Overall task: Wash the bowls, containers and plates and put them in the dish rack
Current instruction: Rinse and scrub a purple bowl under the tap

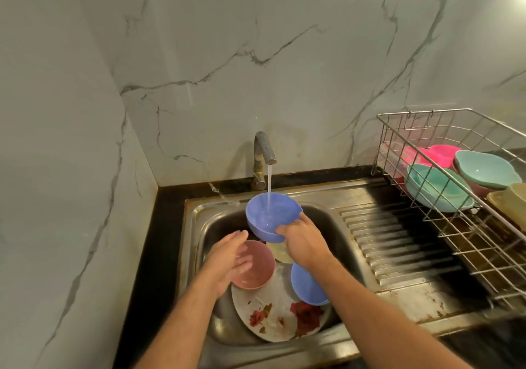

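— Your hands?
— My right hand (pixel 303 242) grips the round blue plastic bowl (pixel 271 216) under the tap's stream (pixel 269 186); my left hand (pixel 232 259) hovers released at eight o'clock.
— Where's the bowl?
— Over the steel sink (pixel 338 226).

A single wide-angle view from the person's head looks forward and steeply down. It sits close above the hands: both forearms enter from the bottom edge, with the left hand (pixel 227 260) and right hand (pixel 301 243) near the middle. The sink (pixel 336 197) lies directly under them, the tap (pixel 264 152) beyond them, the dish rack (pixel 444 226) to their right, cut by the frame edge.
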